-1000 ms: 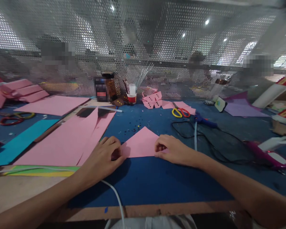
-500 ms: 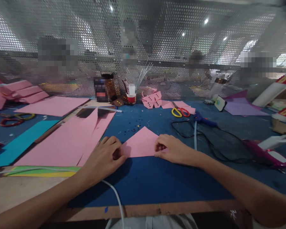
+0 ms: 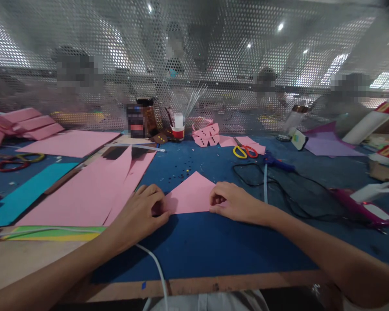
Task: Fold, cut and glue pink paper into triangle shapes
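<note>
A folded piece of pink paper [image 3: 191, 195] lies flat on the blue tabletop [image 3: 214, 246], its point facing away from me and a straight edge towards me. My left hand [image 3: 149, 207] is closed at the paper's left corner, thumb and fingers pinching it. At the right corner my right hand [image 3: 230, 201] pinches the paper the same way, fingers curled. Both corners are hidden under the fingers. Just left of my left hand lie large pink sheets [image 3: 81, 192].
Scissors with yellow and red handles [image 3: 244, 151] lie beyond my right hand. A blue glue gun [image 3: 278, 162] with a black cord rests to the right. A teal strip [image 3: 32, 190] lies left. At the back stand a paper cup [image 3: 178, 131] and a perforated metal screen [image 3: 227, 77].
Almost nothing differs. Both hands keep their places on the pink paper; the view has shifted very slightly.
</note>
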`<state>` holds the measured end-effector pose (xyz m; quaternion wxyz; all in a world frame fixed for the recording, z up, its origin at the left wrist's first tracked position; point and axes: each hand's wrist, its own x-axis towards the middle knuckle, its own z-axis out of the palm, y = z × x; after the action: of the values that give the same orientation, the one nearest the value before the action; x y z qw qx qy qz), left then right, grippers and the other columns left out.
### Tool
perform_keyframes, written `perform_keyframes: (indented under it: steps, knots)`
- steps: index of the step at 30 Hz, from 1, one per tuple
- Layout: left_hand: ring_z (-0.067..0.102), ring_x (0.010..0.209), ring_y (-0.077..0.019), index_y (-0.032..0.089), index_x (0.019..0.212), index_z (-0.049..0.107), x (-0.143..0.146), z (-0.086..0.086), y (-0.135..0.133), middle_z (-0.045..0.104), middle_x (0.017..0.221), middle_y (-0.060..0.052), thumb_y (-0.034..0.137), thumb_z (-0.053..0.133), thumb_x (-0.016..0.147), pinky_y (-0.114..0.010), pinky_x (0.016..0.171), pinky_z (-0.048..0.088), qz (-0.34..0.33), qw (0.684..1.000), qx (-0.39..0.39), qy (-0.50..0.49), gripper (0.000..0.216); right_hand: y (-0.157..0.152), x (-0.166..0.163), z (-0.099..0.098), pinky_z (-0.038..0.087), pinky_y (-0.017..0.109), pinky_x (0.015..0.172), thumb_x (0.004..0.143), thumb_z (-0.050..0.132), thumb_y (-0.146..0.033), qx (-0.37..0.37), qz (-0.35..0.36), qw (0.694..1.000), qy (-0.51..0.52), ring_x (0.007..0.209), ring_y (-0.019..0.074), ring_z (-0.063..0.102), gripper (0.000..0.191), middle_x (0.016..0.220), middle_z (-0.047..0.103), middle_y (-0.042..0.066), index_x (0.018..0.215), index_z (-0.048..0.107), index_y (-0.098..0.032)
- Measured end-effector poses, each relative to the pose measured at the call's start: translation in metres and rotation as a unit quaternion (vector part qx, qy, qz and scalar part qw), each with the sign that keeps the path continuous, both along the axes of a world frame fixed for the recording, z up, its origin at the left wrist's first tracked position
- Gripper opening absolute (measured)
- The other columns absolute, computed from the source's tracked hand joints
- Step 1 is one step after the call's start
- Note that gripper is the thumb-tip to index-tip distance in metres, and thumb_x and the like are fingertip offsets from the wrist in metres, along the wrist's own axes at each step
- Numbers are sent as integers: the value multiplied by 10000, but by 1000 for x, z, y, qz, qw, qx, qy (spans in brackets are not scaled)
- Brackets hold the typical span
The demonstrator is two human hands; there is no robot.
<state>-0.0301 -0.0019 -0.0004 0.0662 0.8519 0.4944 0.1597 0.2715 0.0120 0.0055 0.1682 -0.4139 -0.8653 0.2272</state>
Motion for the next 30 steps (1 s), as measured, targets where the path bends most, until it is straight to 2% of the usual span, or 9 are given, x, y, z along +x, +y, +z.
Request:
perform_keyframes:
  steps: [22, 30]
  knots:
    - [539, 878, -238, 216, 769, 577, -9, 2, 0, 609, 928, -40, 219, 547, 811, -374, 782, 441, -23, 999, -22, -43, 52, 1, 0, -1, 404, 299, 807, 848, 721, -237, 6, 6, 1000, 6, 869, 163, 572, 102, 931, 647, 18, 917, 656, -198]
    - [564, 986, -238, 219, 827, 590, -19, -1, 3, 629, 1026, -53, 243, 564, 862, -360, 851, 466, -63, 996, -25, -53, 49, 0, -2, 2, 406, 297, 812, 845, 722, -227, 6, 4, 1000, 3, 861, 159, 570, 99, 926, 647, 16, 914, 659, -194]
